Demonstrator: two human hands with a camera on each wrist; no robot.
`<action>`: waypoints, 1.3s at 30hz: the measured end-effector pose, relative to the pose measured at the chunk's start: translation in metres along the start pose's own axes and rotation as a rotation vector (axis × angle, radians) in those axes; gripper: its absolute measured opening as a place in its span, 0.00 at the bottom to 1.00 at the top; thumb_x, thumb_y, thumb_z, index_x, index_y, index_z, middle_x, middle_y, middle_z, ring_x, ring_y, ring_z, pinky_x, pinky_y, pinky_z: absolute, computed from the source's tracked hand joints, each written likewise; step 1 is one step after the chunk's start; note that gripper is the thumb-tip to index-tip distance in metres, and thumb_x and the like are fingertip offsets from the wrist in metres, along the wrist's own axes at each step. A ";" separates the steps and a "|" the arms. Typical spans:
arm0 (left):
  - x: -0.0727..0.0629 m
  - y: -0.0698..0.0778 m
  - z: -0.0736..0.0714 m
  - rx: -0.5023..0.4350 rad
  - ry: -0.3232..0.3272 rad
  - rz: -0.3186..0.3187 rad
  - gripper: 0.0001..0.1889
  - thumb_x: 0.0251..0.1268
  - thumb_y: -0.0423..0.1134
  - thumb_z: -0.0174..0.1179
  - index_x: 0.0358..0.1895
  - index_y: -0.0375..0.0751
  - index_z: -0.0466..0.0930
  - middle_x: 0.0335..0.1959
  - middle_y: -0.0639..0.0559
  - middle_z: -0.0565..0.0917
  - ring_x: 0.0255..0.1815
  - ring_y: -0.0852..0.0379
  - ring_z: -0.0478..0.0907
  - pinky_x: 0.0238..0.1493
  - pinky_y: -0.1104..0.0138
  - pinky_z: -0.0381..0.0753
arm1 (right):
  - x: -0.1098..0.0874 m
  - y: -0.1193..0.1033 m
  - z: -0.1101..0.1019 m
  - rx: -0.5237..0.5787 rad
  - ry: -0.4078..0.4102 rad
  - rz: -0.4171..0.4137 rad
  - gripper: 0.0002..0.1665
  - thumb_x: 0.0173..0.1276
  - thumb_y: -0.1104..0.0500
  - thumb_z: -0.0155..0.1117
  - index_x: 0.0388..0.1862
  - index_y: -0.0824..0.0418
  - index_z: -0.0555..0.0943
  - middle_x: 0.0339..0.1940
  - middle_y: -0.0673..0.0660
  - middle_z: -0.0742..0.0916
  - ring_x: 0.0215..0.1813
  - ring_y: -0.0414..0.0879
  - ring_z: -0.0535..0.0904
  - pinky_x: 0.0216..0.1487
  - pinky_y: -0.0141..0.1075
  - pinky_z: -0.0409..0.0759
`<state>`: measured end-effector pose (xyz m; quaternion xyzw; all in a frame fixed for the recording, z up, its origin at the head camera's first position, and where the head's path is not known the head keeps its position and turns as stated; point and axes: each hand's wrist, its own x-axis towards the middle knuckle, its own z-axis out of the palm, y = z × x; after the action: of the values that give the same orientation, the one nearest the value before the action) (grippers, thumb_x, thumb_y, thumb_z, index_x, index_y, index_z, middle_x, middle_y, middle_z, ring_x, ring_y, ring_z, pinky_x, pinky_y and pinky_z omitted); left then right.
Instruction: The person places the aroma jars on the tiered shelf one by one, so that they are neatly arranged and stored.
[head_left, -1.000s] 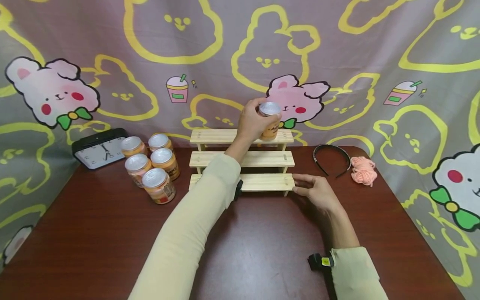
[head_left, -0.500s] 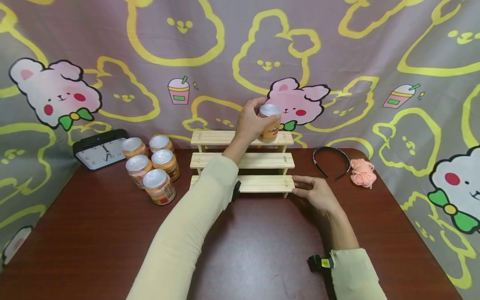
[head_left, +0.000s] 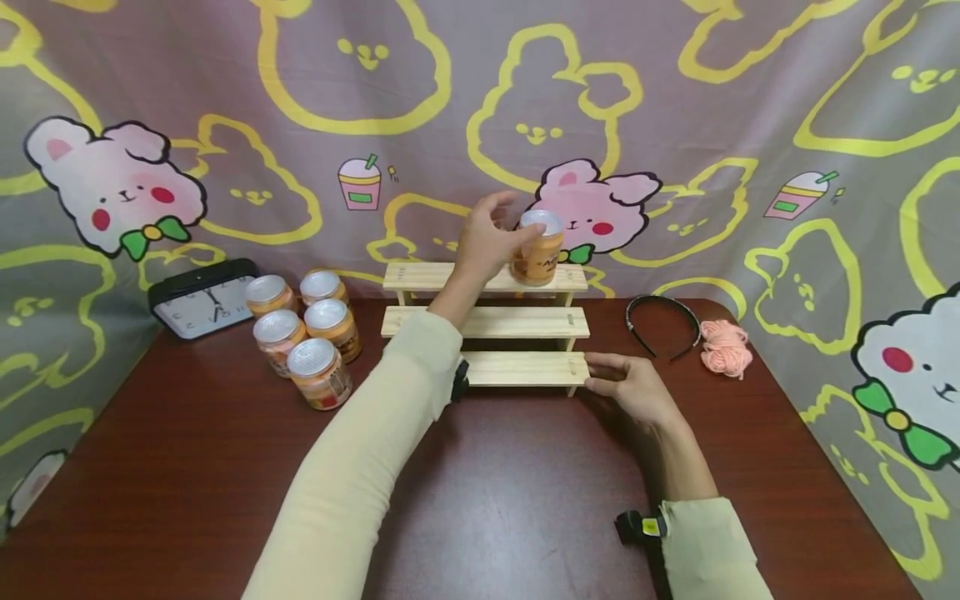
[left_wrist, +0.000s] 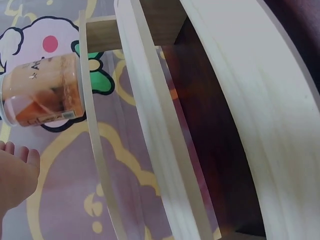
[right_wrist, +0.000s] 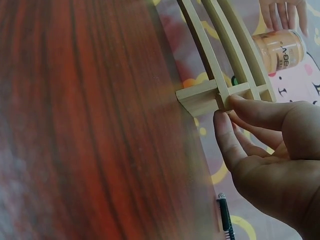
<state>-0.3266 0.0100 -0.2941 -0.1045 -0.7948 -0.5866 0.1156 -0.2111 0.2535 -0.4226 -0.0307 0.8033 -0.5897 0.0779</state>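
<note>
An orange can with a silver lid stands upright on the top step of a three-tier wooden display shelf, right of its middle. My left hand is beside the can, fingers spread and loosely bent; in the left wrist view a gap shows between the hand and the can. At the right end of the lowest step, my right hand pinches the shelf's edge. Up close in the right wrist view, its thumb and forefinger hold the shelf's corner.
Several matching cans are grouped on the table left of the shelf. Behind them leans a black-framed clock. A headband and a ball of pink yarn lie to the right. A patterned curtain hangs behind.
My left hand has let go of the can and drawn back a little to the left. The can stays on the top step. My right hand keeps its hold on the shelf.
</note>
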 end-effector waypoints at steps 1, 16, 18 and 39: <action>0.000 0.000 -0.002 0.000 0.001 0.001 0.33 0.59 0.46 0.75 0.68 0.44 0.75 0.65 0.50 0.76 0.63 0.53 0.72 0.60 0.66 0.74 | 0.000 0.000 0.000 -0.001 0.000 -0.001 0.30 0.68 0.70 0.68 0.68 0.74 0.74 0.61 0.72 0.81 0.48 0.37 0.83 0.43 0.28 0.81; -0.007 -0.006 -0.034 -0.112 0.017 0.029 0.36 0.58 0.44 0.76 0.69 0.41 0.74 0.65 0.50 0.77 0.64 0.52 0.72 0.59 0.68 0.75 | -0.001 -0.002 -0.001 -0.011 -0.001 0.006 0.30 0.68 0.69 0.68 0.68 0.73 0.74 0.62 0.72 0.81 0.48 0.38 0.82 0.44 0.29 0.81; -0.009 -0.007 -0.039 -0.133 0.021 0.030 0.36 0.58 0.43 0.76 0.69 0.40 0.74 0.65 0.49 0.77 0.65 0.51 0.72 0.60 0.66 0.75 | -0.001 -0.002 -0.001 -0.012 -0.002 0.010 0.30 0.68 0.69 0.68 0.68 0.73 0.74 0.62 0.72 0.81 0.48 0.38 0.83 0.44 0.29 0.81; -0.024 -0.008 -0.086 -0.169 0.053 0.050 0.33 0.58 0.39 0.76 0.67 0.35 0.75 0.65 0.45 0.78 0.67 0.46 0.72 0.68 0.61 0.70 | -0.001 -0.003 -0.002 -0.025 0.000 0.013 0.29 0.68 0.69 0.69 0.67 0.73 0.75 0.58 0.71 0.83 0.46 0.40 0.83 0.43 0.32 0.82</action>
<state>-0.3009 -0.0752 -0.2845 -0.1181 -0.7363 -0.6510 0.1418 -0.2107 0.2543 -0.4193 -0.0265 0.8108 -0.5789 0.0817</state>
